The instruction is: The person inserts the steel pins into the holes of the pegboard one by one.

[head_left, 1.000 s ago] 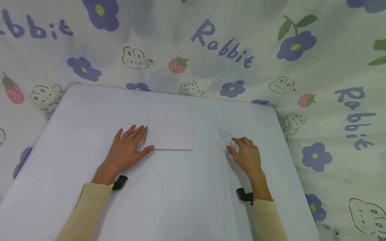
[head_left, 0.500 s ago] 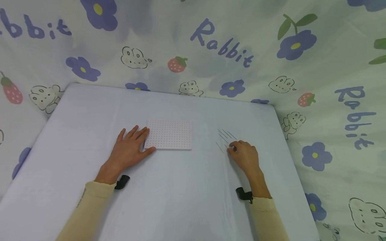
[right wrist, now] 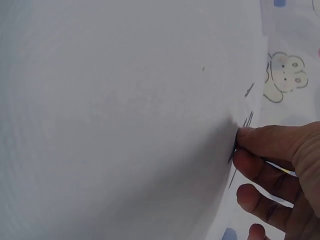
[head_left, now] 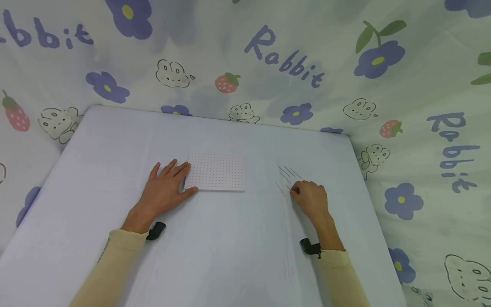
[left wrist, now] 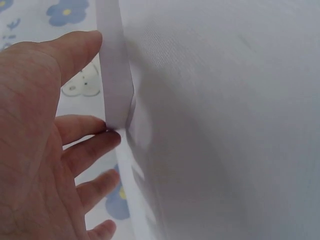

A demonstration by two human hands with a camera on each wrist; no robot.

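Note:
A white board dotted with rows of small holes (head_left: 216, 171) lies flat on the table. Beside its left end is my left hand (head_left: 159, 194), fingers spread, fingertips at the left edge and thumb at the front left corner. In the left wrist view the thumb and two fingertips meet the board's side (left wrist: 114, 65). My right hand (head_left: 311, 197) is low over the table, right of the board, thumb and index finger pinching a thin dark needle (right wrist: 233, 151). Several similar needles (head_left: 285, 172) lie slanted just beyond those fingers; one more needle (head_left: 280, 188) lies to their left.
A white cloth covers the table (head_left: 215, 247). Behind it and along both sides hangs a curtain (head_left: 199, 47) printed with flowers, rabbits and strawberries. Black camera mounts (head_left: 310, 247) sit at both wrists.
My right hand has drawn slightly back toward me, and its thumb and index finger have closed on a needle. The left hand has shifted slightly right against the board.

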